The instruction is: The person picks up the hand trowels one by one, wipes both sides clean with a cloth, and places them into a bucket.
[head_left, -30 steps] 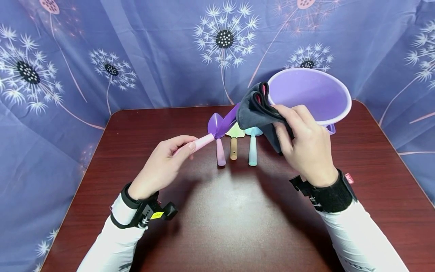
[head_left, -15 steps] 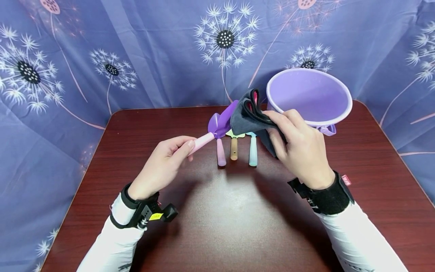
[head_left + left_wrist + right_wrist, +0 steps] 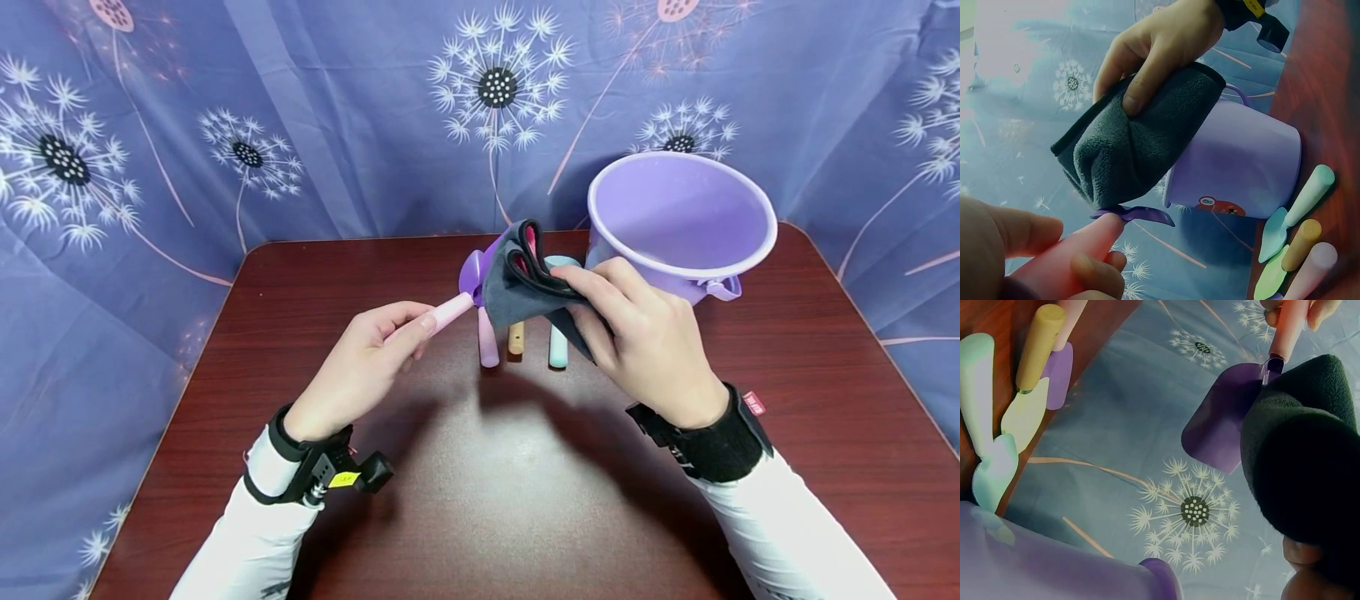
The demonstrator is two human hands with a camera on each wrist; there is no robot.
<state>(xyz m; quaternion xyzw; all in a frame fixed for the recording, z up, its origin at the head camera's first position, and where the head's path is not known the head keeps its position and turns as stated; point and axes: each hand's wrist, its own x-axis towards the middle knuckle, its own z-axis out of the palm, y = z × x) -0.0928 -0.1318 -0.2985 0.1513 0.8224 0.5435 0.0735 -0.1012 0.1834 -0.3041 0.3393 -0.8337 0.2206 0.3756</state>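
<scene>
Clearly, left hand: reaches in from the lower left, gripping the held trowel by its pink handle, thumb laid along the top, fingers curled beneath.
Right hand: comes from the lower right with its knuckles up, pinching the cloth between thumb and fingers.
Held trowel: raised above the table, slanting up and away from the left hand, its purple blade partly hidden by the cloth.
Cloth: dark grey, black-edged, bunched with red showing in its folds; in the left wrist view its lower end meets the blade by the handle.
Bucket: pale purple, upright at the back right, beyond the right hand; its inner wall shows, its floor is out of sight.
Bucket's outside: a lug at the front right, a red sticker near the rim.
Lying trowels: purple, green and blue, side by side between the hands, handles toward the person.
</scene>
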